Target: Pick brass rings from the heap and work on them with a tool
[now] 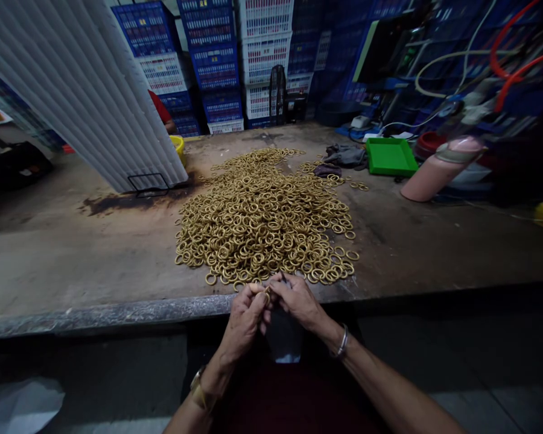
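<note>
A wide heap of gold-coloured rings lies on the workbench in front of me. At the bench's front edge, my left hand pinches one gold-coloured ring between thumb and fingers. My right hand meets it there, its thumb and fingers closed right beside that ring. A small dark tip shows at the right fingers, but what they hold is too small to make out. Below the hands hangs a greyish translucent sheet or bag, partly hidden by them.
A tall corrugated white panel stands in a wire stand on the left, with a yellow container behind it. Grey cloth, a green tray and a pink cylinder are to the right. Stacked crates line the back.
</note>
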`<state>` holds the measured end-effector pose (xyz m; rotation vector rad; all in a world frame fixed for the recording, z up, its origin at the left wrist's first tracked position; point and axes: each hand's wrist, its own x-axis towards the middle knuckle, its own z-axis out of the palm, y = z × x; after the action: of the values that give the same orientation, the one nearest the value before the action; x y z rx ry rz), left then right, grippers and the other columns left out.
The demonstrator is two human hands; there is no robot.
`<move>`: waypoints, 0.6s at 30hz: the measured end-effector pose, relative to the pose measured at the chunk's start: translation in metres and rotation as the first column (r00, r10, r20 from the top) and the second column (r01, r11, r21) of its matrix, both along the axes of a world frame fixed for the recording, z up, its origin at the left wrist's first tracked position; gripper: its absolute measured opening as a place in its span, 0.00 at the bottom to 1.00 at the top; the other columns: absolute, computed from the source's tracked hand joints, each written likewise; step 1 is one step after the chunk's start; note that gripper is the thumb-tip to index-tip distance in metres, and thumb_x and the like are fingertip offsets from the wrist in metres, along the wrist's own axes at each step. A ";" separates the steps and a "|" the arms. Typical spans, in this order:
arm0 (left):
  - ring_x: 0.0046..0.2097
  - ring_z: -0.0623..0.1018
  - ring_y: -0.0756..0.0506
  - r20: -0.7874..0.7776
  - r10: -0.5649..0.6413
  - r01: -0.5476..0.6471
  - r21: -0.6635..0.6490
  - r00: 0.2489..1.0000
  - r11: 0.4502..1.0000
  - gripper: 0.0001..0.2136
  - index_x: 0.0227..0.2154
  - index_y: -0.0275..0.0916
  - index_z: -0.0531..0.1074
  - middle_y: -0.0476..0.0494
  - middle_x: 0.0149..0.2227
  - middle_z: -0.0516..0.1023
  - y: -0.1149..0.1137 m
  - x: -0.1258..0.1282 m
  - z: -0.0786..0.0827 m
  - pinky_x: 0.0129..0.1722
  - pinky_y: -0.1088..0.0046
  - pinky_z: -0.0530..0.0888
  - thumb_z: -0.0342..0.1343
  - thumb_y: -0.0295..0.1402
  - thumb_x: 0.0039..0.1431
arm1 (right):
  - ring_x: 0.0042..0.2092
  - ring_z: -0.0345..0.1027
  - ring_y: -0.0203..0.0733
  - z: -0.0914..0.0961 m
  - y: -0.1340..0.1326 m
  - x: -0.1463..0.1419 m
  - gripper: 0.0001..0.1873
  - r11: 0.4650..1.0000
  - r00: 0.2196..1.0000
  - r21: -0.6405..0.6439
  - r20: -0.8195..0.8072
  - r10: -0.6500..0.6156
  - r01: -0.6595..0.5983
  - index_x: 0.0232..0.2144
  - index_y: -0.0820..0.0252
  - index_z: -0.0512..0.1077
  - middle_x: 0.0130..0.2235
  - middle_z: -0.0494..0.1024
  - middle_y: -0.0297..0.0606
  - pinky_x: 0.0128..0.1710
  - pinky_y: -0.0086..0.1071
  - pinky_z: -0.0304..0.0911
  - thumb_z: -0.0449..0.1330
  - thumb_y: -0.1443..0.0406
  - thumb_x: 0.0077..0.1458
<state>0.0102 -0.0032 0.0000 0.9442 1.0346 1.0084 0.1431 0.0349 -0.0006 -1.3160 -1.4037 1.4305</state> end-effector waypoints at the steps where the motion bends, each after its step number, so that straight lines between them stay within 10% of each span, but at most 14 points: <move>1: 0.19 0.63 0.56 -0.004 0.005 -0.005 -0.007 1.000 1.000 0.13 0.33 0.38 0.63 0.54 0.22 0.65 0.000 0.000 0.000 0.16 0.83 0.62 0.50 0.43 0.53 | 0.20 0.55 0.29 0.000 0.000 0.001 0.11 0.999 0.999 0.049 0.044 -0.020 0.018 0.25 0.62 0.68 0.20 0.66 0.29 0.20 0.23 0.52 0.51 0.61 0.50; 8: 0.17 0.61 0.56 -0.091 0.033 -0.033 0.007 0.995 0.999 0.12 0.32 0.38 0.62 0.56 0.19 0.62 0.000 -0.002 0.000 0.16 0.83 0.60 0.50 0.43 0.54 | 0.25 0.58 0.33 -0.006 -0.009 0.006 0.08 0.887 0.880 0.363 0.466 0.093 -0.286 0.26 0.59 0.68 0.23 0.69 0.32 0.26 0.26 0.50 0.50 0.68 0.50; 18: 0.16 0.59 0.57 -0.086 0.066 -0.066 0.012 0.994 0.998 0.11 0.27 0.39 0.62 0.57 0.17 0.60 -0.011 -0.003 0.004 0.15 0.83 0.57 0.52 0.42 0.53 | 0.27 0.62 0.35 -0.005 -0.010 0.006 0.12 0.862 0.690 0.288 0.717 0.094 -0.417 0.32 0.58 0.69 0.26 0.73 0.34 0.27 0.28 0.46 0.49 0.71 0.46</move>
<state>0.0071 -0.0143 0.0042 0.9729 1.1402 1.0349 0.1490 0.0248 -0.0053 -1.4369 -2.3330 0.6884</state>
